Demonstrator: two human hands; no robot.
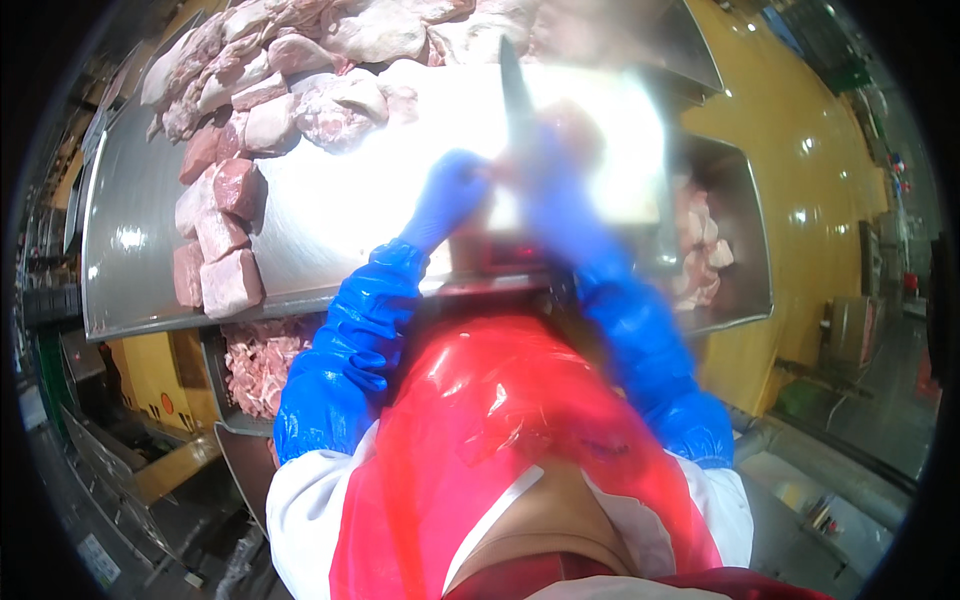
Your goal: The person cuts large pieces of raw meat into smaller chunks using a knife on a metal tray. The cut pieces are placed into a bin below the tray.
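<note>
Both my hands wear blue gloves and are close together over the brightly lit white cutting board [625, 190]. My left hand [452, 195] is closed, its curled fingers at a small pinkish patch; glare and blur hide what they hold. Just right of it, my right hand [560, 205] is smeared by motion but wrapped round a knife whose dark blade [515, 90] points away from me. A blurred reddish piece of meat [577, 138] shows beyond the right hand.
Large pale cuts of meat [375, 35] are heaped along the far side. Trimmed meat blocks [230, 285] stand at the left of the steel table [120, 270]. A metal tray [755, 230] on the right holds meat pieces. Below the table's left front lies a bin of trimmings [262, 370].
</note>
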